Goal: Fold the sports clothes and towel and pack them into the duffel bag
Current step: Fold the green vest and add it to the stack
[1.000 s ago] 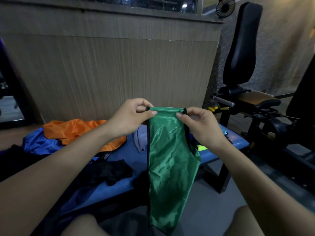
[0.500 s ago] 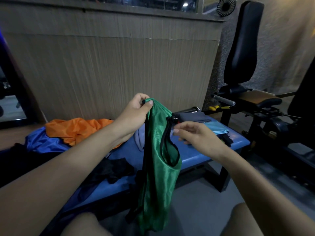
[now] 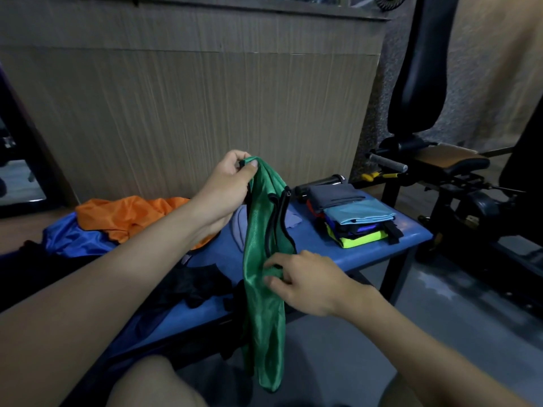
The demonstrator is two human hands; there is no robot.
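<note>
I am holding the green vest [image 3: 264, 289] up in front of me, over the near edge of the blue tabletop [image 3: 382, 242]. My left hand [image 3: 227, 186] is pinching its top between thumb and fingers, so the cloth is hanging down long and narrow, folded along its length, with the black trim facing right. My right hand [image 3: 305, 282] is lower, and its curled fingers are gripping the right edge of the vest about the middle. To the right of my right hand, well apart, a stack of folded clothes [image 3: 357, 217] is lying on the tabletop. To the left of my left hand, an orange garment [image 3: 129, 214] and a blue garment [image 3: 73, 239] are lying loose, and black cloth [image 3: 194, 286] is lying under my left forearm.
</note>
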